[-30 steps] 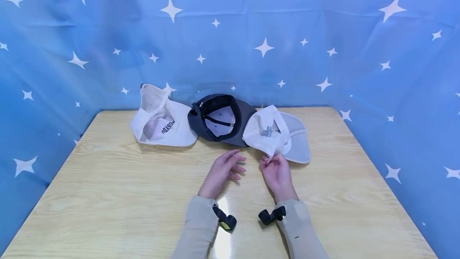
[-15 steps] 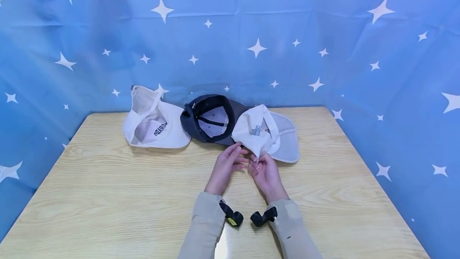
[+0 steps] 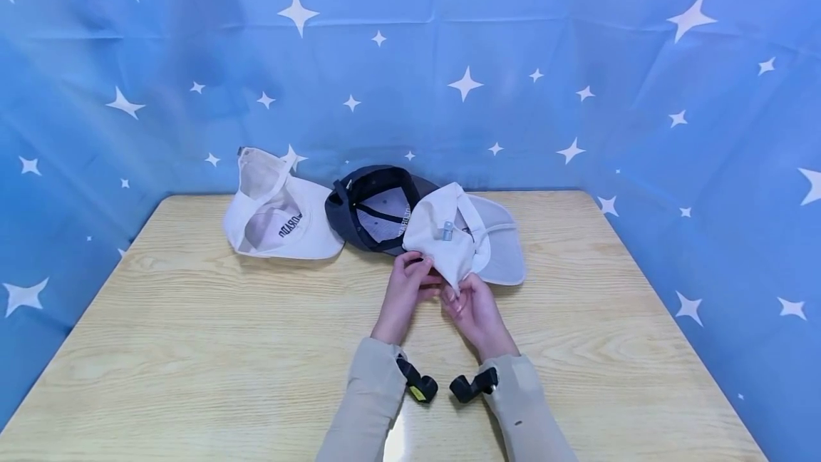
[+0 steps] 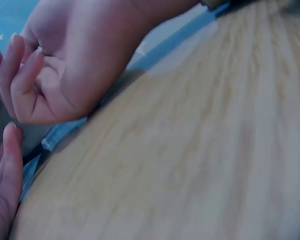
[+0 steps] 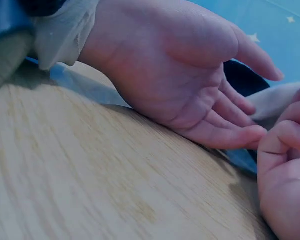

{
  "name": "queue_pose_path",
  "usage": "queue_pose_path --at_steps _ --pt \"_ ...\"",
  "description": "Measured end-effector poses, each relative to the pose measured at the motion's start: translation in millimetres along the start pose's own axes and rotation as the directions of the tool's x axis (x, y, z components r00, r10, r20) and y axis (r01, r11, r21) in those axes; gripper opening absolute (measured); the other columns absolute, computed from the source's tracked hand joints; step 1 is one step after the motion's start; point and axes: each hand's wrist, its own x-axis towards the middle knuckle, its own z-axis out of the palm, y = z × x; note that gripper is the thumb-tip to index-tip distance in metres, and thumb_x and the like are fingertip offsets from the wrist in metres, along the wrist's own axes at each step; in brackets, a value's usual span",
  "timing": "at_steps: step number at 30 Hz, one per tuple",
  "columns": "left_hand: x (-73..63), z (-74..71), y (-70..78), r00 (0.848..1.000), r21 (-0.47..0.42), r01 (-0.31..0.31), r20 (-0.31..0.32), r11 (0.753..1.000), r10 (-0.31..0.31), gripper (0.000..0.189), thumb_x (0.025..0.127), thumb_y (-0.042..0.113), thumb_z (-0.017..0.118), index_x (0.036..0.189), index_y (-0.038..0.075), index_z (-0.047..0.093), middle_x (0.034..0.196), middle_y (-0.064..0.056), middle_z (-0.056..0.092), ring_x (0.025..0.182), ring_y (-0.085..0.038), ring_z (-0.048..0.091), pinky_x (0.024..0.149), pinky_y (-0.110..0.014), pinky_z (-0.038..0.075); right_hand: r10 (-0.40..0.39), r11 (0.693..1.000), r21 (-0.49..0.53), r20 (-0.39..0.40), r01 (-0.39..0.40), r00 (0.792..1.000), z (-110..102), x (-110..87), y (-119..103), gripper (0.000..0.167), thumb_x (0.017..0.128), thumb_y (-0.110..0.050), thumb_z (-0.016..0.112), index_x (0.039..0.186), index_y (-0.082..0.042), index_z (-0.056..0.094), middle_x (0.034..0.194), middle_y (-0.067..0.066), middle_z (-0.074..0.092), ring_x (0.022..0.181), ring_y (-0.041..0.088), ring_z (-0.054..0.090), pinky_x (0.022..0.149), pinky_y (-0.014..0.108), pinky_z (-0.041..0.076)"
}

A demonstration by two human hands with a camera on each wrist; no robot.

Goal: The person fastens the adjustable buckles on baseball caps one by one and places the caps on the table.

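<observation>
Three baseball caps lie in a row at the back of the table in the head view. My right hand (image 3: pixel 472 312) pinches the lower edge of the rightmost one, a white cap (image 3: pixel 436 227) with a light grey brim and a small metal buckle. Its curled fingers show in the left wrist view. On the other side, my left hand (image 3: pixel 405 296) has thumb and fingers at the cap's lower left edge. Those fingers look relaxed and fairly straight in the right wrist view. The white cap overlaps the brim of a dark grey cap (image 3: pixel 346 218), whose inside faces up.
A second white cap (image 3: pixel 321 216) with dark lettering lies at the left, beside the dark one. The wooden table (image 3: pixel 192 348) ends at a blue curtain (image 3: pixel 385 134) with white stars, which also runs along both sides.
The right hand has drawn the white cap leftward, over more of the dark cap. My left hand has come up to that cap's edge. The head view has shifted slightly.
</observation>
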Motion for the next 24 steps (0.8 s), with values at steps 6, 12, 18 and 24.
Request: queue_pose_path --at_steps 6,12,18,24 --pt "2.0 1.5 1.6 0.996 -0.072 0.011 -0.090 0.997 -0.017 0.059 0.085 0.029 0.060 0.128 0.009 0.025 0.104 -0.013 0.058 0.089 -0.037 0.058 0.069 -0.036 0.052 0.033 0.999 -0.011 0.087 -0.032 0.996 1.8 -2.0 -0.6 0.024 0.079 -0.004 0.018 0.086 -0.006 0.041 0.050 -0.001 0.035 0.043 0.011 0.022 0.044 0.020 0.019" --pt "2.6 2.3 2.0 0.990 -0.118 -0.016 -0.140 0.993 -0.001 0.065 0.083 0.026 0.064 0.129 0.010 0.021 0.094 -0.009 0.058 0.071 -0.022 0.060 0.060 -0.029 0.050 0.059 0.998 -0.014 0.158 -0.057 0.986 0.1 -2.3 -1.8 0.025 0.075 -0.003 0.017 0.086 -0.006 0.040 0.050 -0.003 0.020 0.040 0.010 0.019 0.042 0.019 0.017" --pt "4.8 -2.8 1.3 0.990 -0.268 -0.054 -0.137 0.962 0.018 0.062 0.085 0.023 0.061 0.133 0.017 0.022 0.113 -0.012 0.048 0.085 -0.019 0.058 0.069 -0.030 0.049 0.107 0.984 -0.160 0.198 -0.075 0.974 0.3 -3.6 -2.6 0.022 0.074 0.000 0.018 0.084 -0.006 0.036 0.049 -0.005 0.020 0.038 0.008 0.022 0.039 0.018 0.019" --pt "5.8 -10.1 0.8 0.991 -0.336 -0.054 -0.134 0.940 0.009 0.036 0.092 0.018 0.049 0.126 0.013 0.036 0.113 -0.011 0.048 0.088 -0.017 0.054 0.070 -0.026 0.047 0.105 0.988 -0.125 0.165 -0.085 0.981 1.2 -2.0 -2.3 0.017 0.078 -0.002 0.019 0.084 -0.008 0.033 0.051 -0.004 0.022 0.040 0.009 0.024 0.041 0.019 0.021"
